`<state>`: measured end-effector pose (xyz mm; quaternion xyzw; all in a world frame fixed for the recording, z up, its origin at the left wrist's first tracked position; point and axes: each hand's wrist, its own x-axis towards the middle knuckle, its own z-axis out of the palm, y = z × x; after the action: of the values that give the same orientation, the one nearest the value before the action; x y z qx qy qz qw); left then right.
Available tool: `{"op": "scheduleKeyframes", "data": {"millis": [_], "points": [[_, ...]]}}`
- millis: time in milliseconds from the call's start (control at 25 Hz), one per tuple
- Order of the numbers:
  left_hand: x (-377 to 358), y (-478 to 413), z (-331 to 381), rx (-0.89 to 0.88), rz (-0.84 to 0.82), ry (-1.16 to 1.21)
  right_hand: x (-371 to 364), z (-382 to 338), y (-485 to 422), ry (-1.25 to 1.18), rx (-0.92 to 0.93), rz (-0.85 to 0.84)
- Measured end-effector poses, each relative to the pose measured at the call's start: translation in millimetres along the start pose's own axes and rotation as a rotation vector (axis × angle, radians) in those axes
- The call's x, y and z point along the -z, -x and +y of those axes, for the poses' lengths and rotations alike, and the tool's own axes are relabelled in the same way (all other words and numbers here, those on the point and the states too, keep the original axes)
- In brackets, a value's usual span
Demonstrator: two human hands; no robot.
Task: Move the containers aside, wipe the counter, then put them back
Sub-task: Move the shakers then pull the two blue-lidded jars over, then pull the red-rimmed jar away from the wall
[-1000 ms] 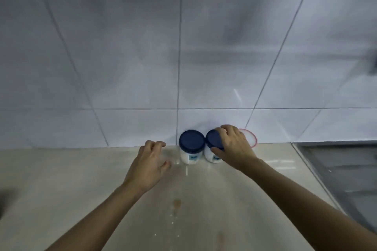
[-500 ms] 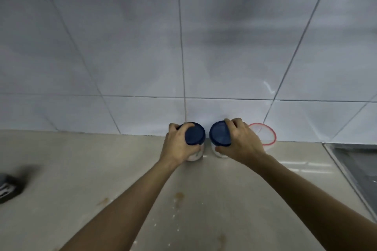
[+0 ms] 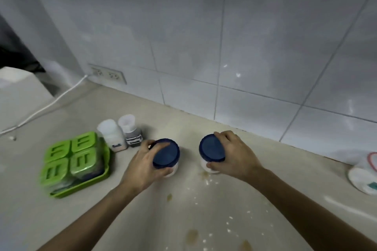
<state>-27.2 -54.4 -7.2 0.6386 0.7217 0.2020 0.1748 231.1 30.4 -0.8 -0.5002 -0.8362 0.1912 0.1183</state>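
Two white jars with dark blue lids are in my hands over the beige counter [image 3: 204,210]. My left hand [image 3: 142,167] grips the left blue-lidded jar [image 3: 166,154] around its lid and side. My right hand [image 3: 234,157] grips the right blue-lidded jar [image 3: 210,151] the same way. The jars are a hand's width apart, away from the tiled wall. Whether they touch the counter I cannot tell. Brown stains [image 3: 191,235] and white crumbs [image 3: 229,223] dot the counter in front of them.
A green tray of green-lidded boxes [image 3: 75,161] sits at the left, with two small white bottles [image 3: 120,134] behind it. A white cable [image 3: 47,106] runs to a wall socket [image 3: 108,74]. A white container with a red rim [image 3: 365,173] stands at the far right.
Both hands have closed on the jars and carried them left, away from the wall and the red-rimmed container. The view swung left, bringing the green tray and bottles into sight.
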Motion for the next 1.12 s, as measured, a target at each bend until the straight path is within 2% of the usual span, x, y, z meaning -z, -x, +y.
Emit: {"op": "scheduleKeyframes", "data": {"millis": [120,360,560,720,800,920,1120], "points": [[30.6,9.6,-55.9,0.040,0.047,-0.021,-33.9,-59.9,-34.8,-0.024,0.050,-0.038],[54.5,10.0,-129.8,0.080,0.162,-0.080,-82.0,-135.8,-84.3,-0.028,0.085,-0.062],[38.9,11.4,-146.8,0.007,0.220,-0.151,-107.6,-153.6,-93.8,-0.036,0.122,-0.025],[35.7,10.2,-142.8,0.024,0.228,-0.147,-106.2,-149.7,-91.9,-0.089,0.105,-0.030],[33.7,20.5,-137.5,0.013,0.275,-0.113,-101.3,-142.5,-75.5,-0.119,0.100,-0.031],[14.3,56.2,-115.4,-0.062,0.396,-0.019,-90.1,-112.7,-21.6,-0.128,0.028,0.060],[-58.6,129.3,-36.7,-0.223,0.125,0.133,-80.2,-42.3,131.4,-0.286,-0.333,0.214]]}}
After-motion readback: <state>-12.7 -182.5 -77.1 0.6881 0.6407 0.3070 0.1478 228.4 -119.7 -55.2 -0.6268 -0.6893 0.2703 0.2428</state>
